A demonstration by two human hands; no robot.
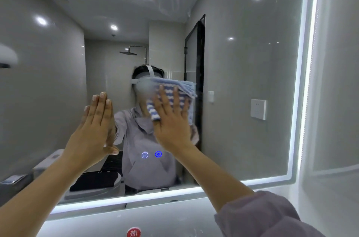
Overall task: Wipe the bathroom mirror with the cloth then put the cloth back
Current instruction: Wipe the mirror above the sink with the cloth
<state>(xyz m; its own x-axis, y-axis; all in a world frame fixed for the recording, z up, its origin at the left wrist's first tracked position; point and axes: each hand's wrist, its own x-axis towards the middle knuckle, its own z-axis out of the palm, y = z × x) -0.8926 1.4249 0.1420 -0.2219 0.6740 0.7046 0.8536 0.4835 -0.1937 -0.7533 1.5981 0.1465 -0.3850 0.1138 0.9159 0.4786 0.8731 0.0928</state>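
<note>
A large bathroom mirror (242, 85) with a lit white border fills the view. My right hand (172, 120) presses a blue and white striped cloth (171, 97) flat against the glass near the middle, fingers straight and spread. My left hand (95, 126) rests flat on the mirror to the left, fingers straight and together, holding nothing. The cloth's upper edge folds over above my right fingers. The glass reflects a person in a grey top and the room behind.
Two glowing blue touch buttons (151, 154) sit low on the glass between my arms. A red round cap (133, 232) shows at the bottom edge. The lit mirror border (303, 101) runs down the right, with a tiled wall beyond.
</note>
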